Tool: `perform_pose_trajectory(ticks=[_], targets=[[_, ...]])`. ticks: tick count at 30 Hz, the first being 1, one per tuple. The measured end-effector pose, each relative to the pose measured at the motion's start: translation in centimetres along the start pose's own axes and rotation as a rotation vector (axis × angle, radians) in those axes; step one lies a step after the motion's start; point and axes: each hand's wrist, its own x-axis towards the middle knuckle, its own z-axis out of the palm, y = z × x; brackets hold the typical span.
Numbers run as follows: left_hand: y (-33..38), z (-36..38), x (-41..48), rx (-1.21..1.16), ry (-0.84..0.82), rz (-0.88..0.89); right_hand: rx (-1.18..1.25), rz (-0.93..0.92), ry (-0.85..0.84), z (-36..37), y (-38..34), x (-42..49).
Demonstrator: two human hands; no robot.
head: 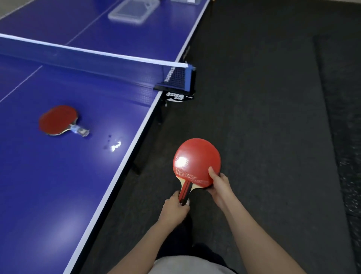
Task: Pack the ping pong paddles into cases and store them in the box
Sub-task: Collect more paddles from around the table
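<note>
I hold a red ping pong paddle (195, 158) over the dark floor, just right of the table edge. My left hand (174, 208) grips its handle from below. My right hand (219, 184) pinches the lower right rim of the blade, thumb on the red face. A second red paddle (57, 120) lies flat on the blue table (58, 185) at the left, its handle pointing right. Beyond the net, a clear plastic case (132, 11) rests on the far half of the table, blurred.
The net (97, 62) spans the table, its black clamp post (179, 82) sticking out at the table's right edge. Table legs show beneath the edge. Dark rubber floor (273, 117) fills the right side. Another pale container corner (192, 1) sits at the top edge.
</note>
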Motion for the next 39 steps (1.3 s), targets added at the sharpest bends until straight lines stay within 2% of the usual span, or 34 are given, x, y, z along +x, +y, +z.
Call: perform_pose_trajectory(ticks=[16,23,34,39], targets=[[16.7,-3.1,19.4,0.095,-0.138,0.128,0.069,-0.084,0.164,1.4,-18.0,14.2],[24.6,-2.0,27.3,0.104,-0.128,0.118,0.107,-0.043,0.155,0.3,-26.1,22.3],[39.3,1.4,39.6,-0.190,0.106,-0.060,-0.185,-0.032,-0.043,1.5,-44.1,37.6],[42.8,-0.2,43.7,-0.274,0.207,-0.165,-0.322,0.018,-0.132,5.0,-48.3,42.5]])
